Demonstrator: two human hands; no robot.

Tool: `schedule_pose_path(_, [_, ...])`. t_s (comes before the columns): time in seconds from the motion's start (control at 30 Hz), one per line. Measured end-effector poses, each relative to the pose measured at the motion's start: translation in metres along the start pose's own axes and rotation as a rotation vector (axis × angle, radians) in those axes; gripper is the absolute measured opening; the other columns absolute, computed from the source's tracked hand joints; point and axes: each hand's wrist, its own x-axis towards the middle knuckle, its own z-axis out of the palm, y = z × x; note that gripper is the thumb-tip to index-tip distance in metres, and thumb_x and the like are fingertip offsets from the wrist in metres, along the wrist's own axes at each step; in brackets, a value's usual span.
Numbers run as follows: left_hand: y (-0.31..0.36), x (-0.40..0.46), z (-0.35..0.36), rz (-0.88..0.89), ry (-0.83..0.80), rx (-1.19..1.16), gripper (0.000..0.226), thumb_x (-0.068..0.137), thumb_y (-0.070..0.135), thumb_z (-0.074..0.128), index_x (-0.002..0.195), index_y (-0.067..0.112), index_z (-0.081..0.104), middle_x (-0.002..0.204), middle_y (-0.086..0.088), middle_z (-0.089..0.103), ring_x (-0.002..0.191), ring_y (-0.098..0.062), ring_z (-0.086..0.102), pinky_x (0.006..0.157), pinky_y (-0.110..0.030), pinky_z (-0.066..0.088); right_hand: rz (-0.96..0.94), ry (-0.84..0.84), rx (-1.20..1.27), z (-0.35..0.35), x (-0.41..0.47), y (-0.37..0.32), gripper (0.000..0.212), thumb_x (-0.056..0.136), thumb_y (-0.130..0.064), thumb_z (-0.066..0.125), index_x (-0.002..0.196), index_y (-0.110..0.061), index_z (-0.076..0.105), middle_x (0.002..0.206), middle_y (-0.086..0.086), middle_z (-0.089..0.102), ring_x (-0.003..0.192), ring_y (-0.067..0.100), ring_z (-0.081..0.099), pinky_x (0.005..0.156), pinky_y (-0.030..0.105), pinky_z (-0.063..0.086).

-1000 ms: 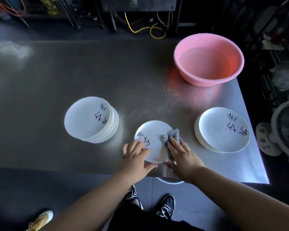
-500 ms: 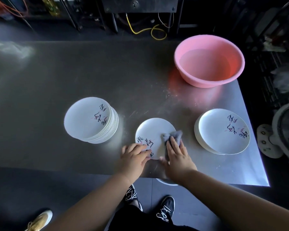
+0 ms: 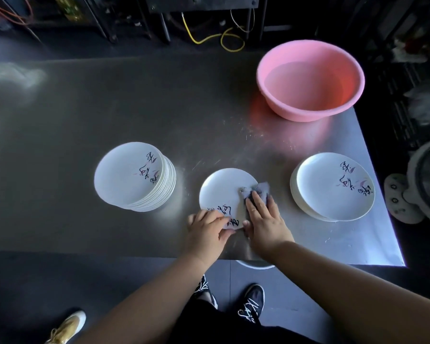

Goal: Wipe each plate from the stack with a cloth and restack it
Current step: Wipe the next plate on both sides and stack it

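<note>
A single white plate [image 3: 222, 189] with black writing lies flat on the steel table near its front edge. My left hand [image 3: 206, 232] holds the plate's near rim, fingers curled over it. My right hand [image 3: 265, 219] presses a grey cloth [image 3: 257, 191] onto the plate's right side with straight fingers. A tall stack of white plates [image 3: 132, 176] stands to the left. A low stack of plates [image 3: 333, 186] sits to the right.
A pink basin [image 3: 310, 80] holding water stands at the back right of the steel table [image 3: 109, 108]. The table's right edge runs just beyond the low stack. A fan [image 3: 422, 184] stands off the right edge. My shoes and another person's yellow shoe [image 3: 67, 326] are on the floor.
The plate has turned under my hands, its writing now nearer me. My right hand slid the cloth a little up and to the right over the plate. The stacks stayed put.
</note>
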Motion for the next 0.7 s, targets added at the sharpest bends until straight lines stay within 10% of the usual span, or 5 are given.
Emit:
schedule_pose_path(0.27, [0.005, 0.007, 0.007, -0.091, 0.012, -0.070, 0.018, 0.080, 0.044, 0.081, 0.096, 0.036, 0.077, 0.096, 0.014, 0.065, 0.090, -0.019, 0.062, 0.080, -0.038, 0.037, -0.173, 0.067, -0.091, 0.038, -0.027, 0.003, 0.088, 0.075, -0.018, 0.083, 0.154, -0.016, 0.046, 0.157, 0.012, 0.046, 0.127, 0.044, 0.052, 0.097, 0.050, 0.059])
schedule_pose_path(0.47, [0.000, 0.009, -0.011, -0.105, 0.004, -0.050, 0.034, 0.080, 0.058, 0.072, 0.103, 0.032, 0.075, 0.105, 0.015, 0.065, 0.098, -0.018, 0.061, 0.083, -0.036, 0.033, -0.102, 0.304, 0.191, -0.022, -0.014, 0.008, 0.023, 0.097, -0.035, 0.048, 0.107, -0.030, 0.068, 0.102, -0.009, 0.072, 0.092, 0.026, 0.067, 0.076, 0.039, 0.057])
schedule_pose_path(0.7, [-0.021, 0.036, -0.055, -0.526, -0.202, -0.089, 0.051, 0.096, 0.049, 0.062, 0.134, 0.018, 0.051, 0.121, -0.004, 0.066, 0.110, -0.032, 0.065, 0.090, -0.047, 0.055, 0.336, -0.088, -0.038, -0.092, 0.036, 0.005, 0.037, 0.098, -0.056, 0.043, 0.093, -0.023, 0.060, 0.075, -0.006, 0.067, 0.072, 0.025, 0.063, 0.065, 0.033, 0.050])
